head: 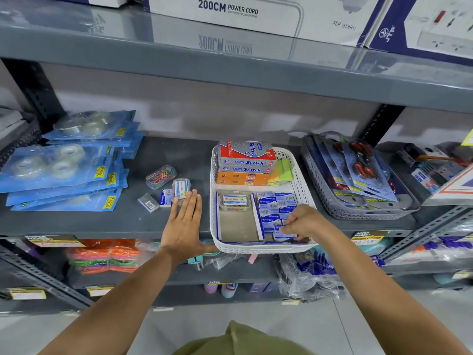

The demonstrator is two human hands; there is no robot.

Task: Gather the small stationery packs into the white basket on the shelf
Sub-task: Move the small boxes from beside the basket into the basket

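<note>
R hand [303,221] pinches sm blue/white pack [283,233] in white basket [256,249]; L hand [183,226] flat.

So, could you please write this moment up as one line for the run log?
left hand: open, at loose packs | right hand: pinches blue pack in basket | stage: gathering unfinished

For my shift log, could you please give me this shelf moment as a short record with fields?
Left hand: open and flat, fingertips by the labelled clear box
Right hand: pinching a small blue pack inside the white basket
Loose on shelf, left of basket: paper clip box, second blue pack, grey pack
Task state: not finished
</note>
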